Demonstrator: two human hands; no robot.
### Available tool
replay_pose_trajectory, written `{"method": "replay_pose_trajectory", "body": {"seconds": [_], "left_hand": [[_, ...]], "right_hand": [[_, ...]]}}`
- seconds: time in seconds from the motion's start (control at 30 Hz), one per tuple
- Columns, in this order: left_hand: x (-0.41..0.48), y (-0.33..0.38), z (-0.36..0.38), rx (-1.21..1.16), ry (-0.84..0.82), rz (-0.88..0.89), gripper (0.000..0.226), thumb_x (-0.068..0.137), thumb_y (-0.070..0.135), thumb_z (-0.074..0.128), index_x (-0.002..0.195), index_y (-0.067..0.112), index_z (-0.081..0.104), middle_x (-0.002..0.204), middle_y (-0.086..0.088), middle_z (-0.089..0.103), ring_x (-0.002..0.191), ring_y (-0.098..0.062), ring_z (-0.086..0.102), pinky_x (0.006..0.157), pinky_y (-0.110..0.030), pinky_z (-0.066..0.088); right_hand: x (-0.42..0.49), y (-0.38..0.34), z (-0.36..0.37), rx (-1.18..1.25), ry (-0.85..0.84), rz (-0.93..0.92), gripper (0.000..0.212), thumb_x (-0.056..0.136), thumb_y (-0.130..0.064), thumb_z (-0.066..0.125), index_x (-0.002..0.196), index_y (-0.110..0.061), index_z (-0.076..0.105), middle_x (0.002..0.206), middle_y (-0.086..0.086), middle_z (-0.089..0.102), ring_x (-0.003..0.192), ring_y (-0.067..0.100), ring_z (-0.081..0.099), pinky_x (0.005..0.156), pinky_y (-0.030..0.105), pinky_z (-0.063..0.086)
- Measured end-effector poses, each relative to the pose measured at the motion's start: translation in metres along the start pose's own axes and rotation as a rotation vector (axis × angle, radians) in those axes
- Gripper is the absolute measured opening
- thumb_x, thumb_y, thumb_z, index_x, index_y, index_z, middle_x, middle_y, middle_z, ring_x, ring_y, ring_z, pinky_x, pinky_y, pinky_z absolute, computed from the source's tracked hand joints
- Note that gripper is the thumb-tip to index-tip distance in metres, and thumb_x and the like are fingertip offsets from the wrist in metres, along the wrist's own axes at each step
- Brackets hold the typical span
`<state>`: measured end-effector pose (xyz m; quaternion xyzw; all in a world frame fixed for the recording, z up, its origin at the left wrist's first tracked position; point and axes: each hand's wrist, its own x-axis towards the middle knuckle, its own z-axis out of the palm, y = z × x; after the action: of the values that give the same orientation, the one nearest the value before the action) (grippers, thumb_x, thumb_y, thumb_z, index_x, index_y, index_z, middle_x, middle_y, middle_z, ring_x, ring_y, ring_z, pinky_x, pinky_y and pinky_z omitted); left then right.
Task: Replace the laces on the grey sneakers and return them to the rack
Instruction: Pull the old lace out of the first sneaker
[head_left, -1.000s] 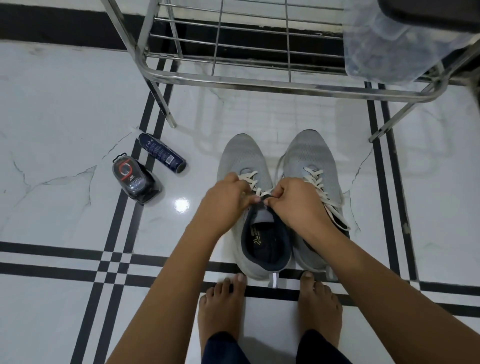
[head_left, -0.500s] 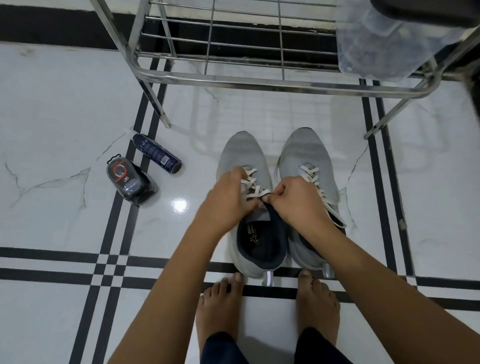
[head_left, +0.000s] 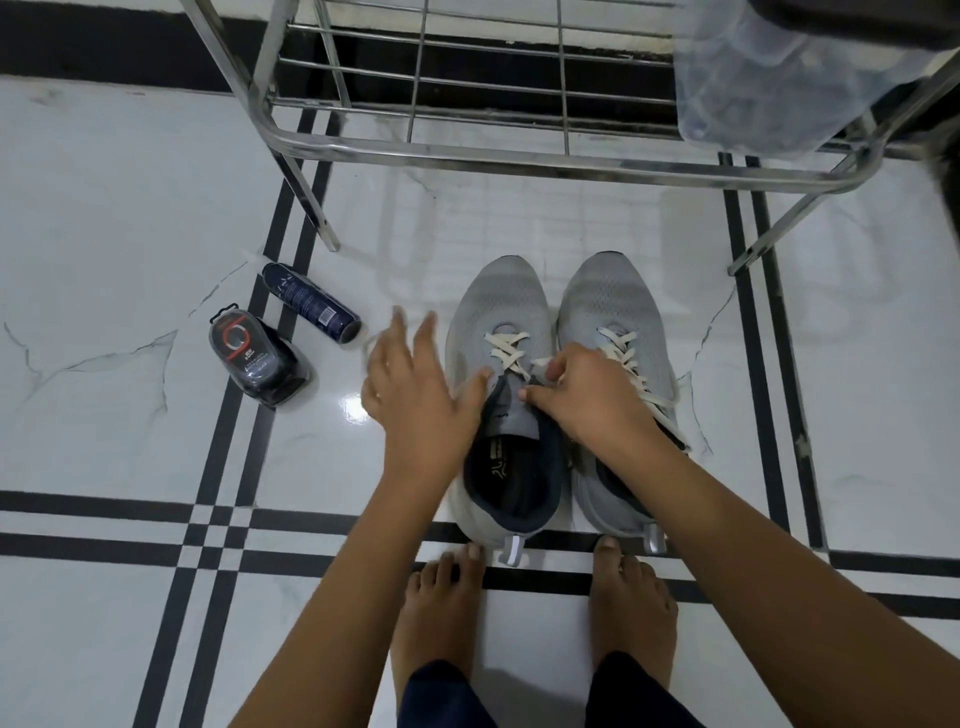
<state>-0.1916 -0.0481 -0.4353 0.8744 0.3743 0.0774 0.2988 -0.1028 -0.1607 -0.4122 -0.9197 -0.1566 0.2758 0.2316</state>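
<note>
The right hand (head_left: 587, 395) is closed in a pinch, thumb and curled fingers holding the cream lace (head_left: 506, 348) at the top of the left sneaker's tongue. The left hand (head_left: 415, 384) is open beside it, fingers spread and blurred, holding nothing, its thumb next to the tongue. The left sneaker (head_left: 498, 306), grey mesh with a dark lining, stands on the floor (head_left: 130, 218) with its toe pointing away from the person. The right sneaker (head_left: 613, 296), also laced in cream, stands touching it side by side, partly covered by the right forearm. Two bare feet (head_left: 441, 613) stand just behind the heels. Just beyond the toes is a metal rack (head_left: 467, 150), with a clear plastic bag (head_left: 779, 78) on its right end. To the left, a dark blue spray can (head_left: 311, 301) and a shoe-polish pack (head_left: 254, 364) lie on the white, black-striped tiles.
</note>
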Motion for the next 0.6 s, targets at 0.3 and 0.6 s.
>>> {"method": "replay_pose_trajectory", "body": {"seconds": [0.3, 0.6], "left_hand": [[-0.009, -0.007, 0.006, -0.446, 0.094, -0.326, 0.020, 0.092, 0.013, 0.053, 0.107, 0.004, 0.064, 0.090, -0.002, 0.060, 0.084, -0.014, 0.053, 0.061, -0.008, 0.029], [-0.015, 0.002, -0.002, -0.437, -0.028, -0.242, 0.004, 0.091, 0.011, 0.055, 0.087, 0.010, 0.056, 0.069, 0.012, 0.046, 0.061, 0.001, 0.044, 0.056, 0.000, 0.035]], "right_hand": [[0.009, 0.019, 0.006, 0.086, 0.053, 0.160, 0.019, 0.091, -0.017, 0.057, 0.089, -0.001, 0.067, 0.094, 0.014, 0.068, 0.087, 0.028, 0.062, 0.077, 0.027, 0.047], [0.005, -0.010, 0.011, -0.468, 0.193, -0.389, 0.044, 0.087, -0.018, 0.060, 0.128, -0.014, 0.046, 0.129, 0.011, 0.040, 0.116, 0.030, 0.040, 0.091, 0.038, 0.038]]}}
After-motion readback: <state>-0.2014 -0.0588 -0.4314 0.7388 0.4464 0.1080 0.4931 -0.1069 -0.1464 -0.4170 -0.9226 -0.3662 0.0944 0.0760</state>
